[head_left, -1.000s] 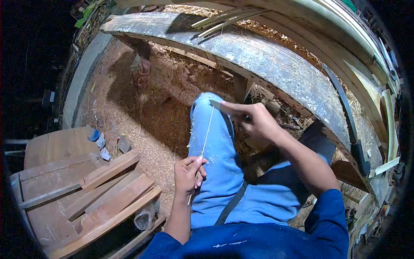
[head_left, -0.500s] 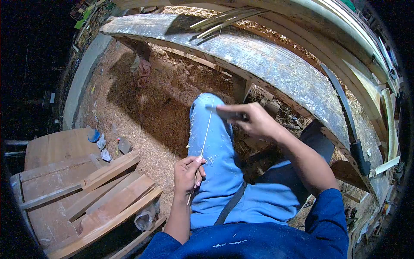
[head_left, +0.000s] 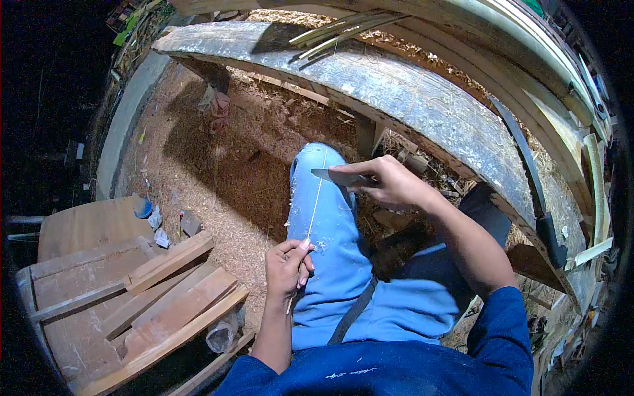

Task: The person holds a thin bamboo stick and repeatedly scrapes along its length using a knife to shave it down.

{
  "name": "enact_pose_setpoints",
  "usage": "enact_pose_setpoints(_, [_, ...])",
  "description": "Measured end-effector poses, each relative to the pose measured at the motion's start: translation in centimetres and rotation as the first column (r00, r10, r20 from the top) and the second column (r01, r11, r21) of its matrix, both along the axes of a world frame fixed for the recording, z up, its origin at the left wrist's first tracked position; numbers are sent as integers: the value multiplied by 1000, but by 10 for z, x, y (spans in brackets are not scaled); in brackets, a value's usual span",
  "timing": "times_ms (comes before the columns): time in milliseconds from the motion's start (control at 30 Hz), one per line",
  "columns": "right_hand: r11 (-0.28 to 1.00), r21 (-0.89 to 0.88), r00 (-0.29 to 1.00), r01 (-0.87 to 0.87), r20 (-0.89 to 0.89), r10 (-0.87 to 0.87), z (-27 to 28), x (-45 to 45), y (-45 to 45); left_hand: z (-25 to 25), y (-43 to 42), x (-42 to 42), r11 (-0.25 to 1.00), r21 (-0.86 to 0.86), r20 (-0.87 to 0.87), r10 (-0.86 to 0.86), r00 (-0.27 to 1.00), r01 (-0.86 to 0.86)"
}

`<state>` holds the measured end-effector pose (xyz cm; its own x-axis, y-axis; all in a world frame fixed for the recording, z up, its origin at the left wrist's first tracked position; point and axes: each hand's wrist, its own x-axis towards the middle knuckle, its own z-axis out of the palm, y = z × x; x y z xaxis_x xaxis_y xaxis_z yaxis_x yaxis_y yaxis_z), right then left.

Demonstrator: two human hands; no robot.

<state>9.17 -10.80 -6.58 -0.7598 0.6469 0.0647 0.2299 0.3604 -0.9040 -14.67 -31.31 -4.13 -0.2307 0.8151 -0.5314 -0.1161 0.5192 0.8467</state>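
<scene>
My left hand (head_left: 285, 267) is closed in a pinch on a thin pale strip (head_left: 316, 210), which looks like split bamboo. The strip runs up over my blue trouser leg (head_left: 330, 264), and its lower end sticks out below the palm. My right hand (head_left: 393, 185) grips a knife with a short dark blade (head_left: 325, 173). Its handle is mostly covered by my fingers. The blade lies across the strip's upper part, over my knee; whether it touches the strip I cannot tell. Fine curled shavings cling to the trouser leg.
A long worn plank bench (head_left: 403, 86) curves across in front, with several slender strips (head_left: 347, 30) on it. A long dark blade with a black handle (head_left: 551, 241) rests at its right. Wooden pieces (head_left: 178, 303) lie at lower left. Shavings cover the ground (head_left: 198, 211).
The knife in my right hand has moved slightly down along the strip, toward my left hand. Its blade was blurred and now shows sharply. My left hand stays put.
</scene>
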Motion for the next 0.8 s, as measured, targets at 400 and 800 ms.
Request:
enact_pose_setpoints(400, [978,-171,989,121,104,-104,17,4,-19,2,1,1,999,-14,44,40,998,-40])
enact_pose_setpoints(800, [976,-202,981,-86,155,119,22,-1,-33,-1,0,-4,1000,-2,23,-15,1000,15])
